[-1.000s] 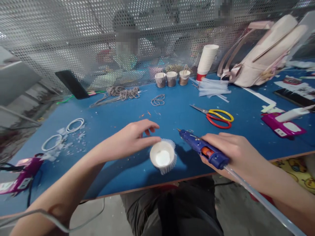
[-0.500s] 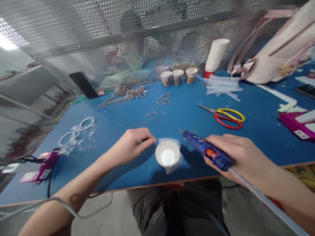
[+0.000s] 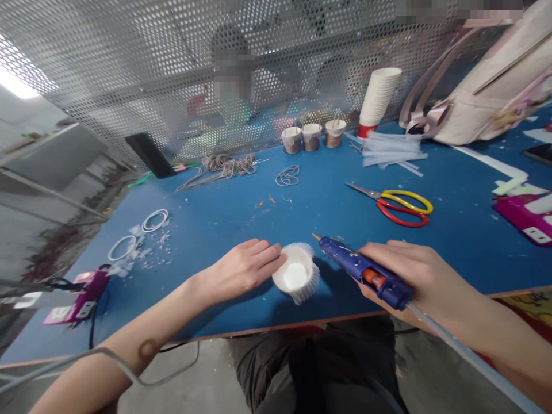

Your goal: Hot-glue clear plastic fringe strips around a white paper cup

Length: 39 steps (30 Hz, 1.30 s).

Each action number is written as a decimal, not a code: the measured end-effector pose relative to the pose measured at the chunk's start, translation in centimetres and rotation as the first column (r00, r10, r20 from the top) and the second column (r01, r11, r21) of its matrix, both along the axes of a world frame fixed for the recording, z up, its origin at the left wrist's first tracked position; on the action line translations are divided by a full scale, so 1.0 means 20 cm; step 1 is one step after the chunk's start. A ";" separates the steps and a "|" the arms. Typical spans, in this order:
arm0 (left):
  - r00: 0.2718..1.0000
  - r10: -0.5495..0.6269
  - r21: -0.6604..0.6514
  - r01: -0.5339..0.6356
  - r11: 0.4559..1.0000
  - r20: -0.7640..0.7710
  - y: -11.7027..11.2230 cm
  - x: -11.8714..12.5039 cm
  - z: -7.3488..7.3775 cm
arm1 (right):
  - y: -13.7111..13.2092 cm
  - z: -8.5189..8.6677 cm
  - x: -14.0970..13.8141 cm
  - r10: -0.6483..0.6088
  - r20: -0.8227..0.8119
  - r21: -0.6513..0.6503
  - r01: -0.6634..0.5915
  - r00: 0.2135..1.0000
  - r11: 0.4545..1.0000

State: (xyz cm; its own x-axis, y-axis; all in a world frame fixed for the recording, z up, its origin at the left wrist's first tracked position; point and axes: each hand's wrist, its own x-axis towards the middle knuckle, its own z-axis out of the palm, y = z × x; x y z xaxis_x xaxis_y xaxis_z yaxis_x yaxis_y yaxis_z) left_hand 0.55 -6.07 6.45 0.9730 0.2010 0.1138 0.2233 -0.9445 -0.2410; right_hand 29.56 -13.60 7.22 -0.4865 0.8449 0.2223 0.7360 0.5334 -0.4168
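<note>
Gripping blue plastic glue gun in right hand | touching white paper cup with left hand, unclear if pinching | near blue table's front edge | fringed rightward, seemingly bare leftward

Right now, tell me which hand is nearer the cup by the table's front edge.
Left. The left hand is at the left rim of the cup; the right hand, holding the glue gun, sits farther off, to the right.

The blue bench is backed by a perforated metal screen. Grey floor is seen below, bright light at upper left.
</note>
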 end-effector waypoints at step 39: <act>0.881 0.419 -0.680 -0.170 0.713 0.219 0.01 0.06 0.05 | 0.08 0.10 -0.17 0.191 0.433 0.248 -0.320 0.881 0.914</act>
State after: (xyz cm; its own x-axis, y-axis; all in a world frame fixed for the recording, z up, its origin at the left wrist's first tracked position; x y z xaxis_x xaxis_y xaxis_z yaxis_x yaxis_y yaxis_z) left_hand 1.66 -5.96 7.48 0.7732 0.6148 0.1556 0.4637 -0.7155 0.5226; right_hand 26.12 -11.92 9.27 -0.7762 0.6005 0.1919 0.6232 0.7769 0.0898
